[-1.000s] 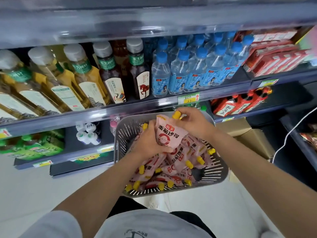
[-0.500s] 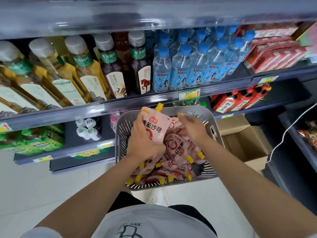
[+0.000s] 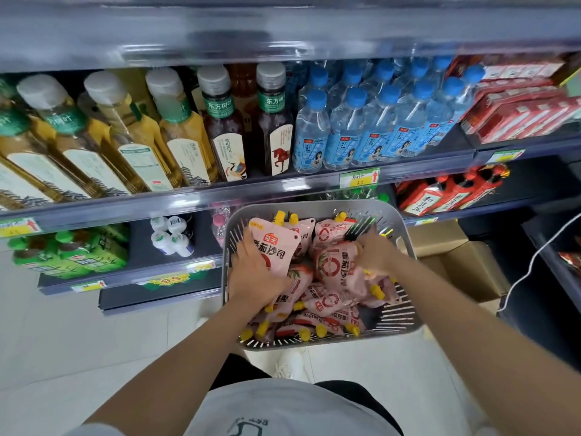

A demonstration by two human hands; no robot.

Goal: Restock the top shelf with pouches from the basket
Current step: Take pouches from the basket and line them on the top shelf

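A grey slotted basket [image 3: 405, 322] sits in front of me, filled with several pink pouches with yellow caps. My left hand [image 3: 254, 275] grips one pink pouch [image 3: 273, 247] upright at the basket's left side, its printed face towards me. My right hand [image 3: 374, 254] reaches into the pile at the basket's right and curls its fingers over another pink pouch [image 3: 333, 269]. The top shelf's front edge [image 3: 283, 36] runs across the top of the view; what stands on it is hidden.
Tea bottles [image 3: 176, 130] and blue-capped water bottles [image 3: 374, 124] fill the shelf just above the basket. Red cartons [image 3: 522, 111] and red packs [image 3: 452, 193] are at the right. A cardboard box [image 3: 462, 265] and a white cable [image 3: 534, 265] lie right of the basket.
Both hands have dropped lower into the basket. The left hand keeps its pouch and has lowered it; the right hand has moved right onto another pouch in the pile.
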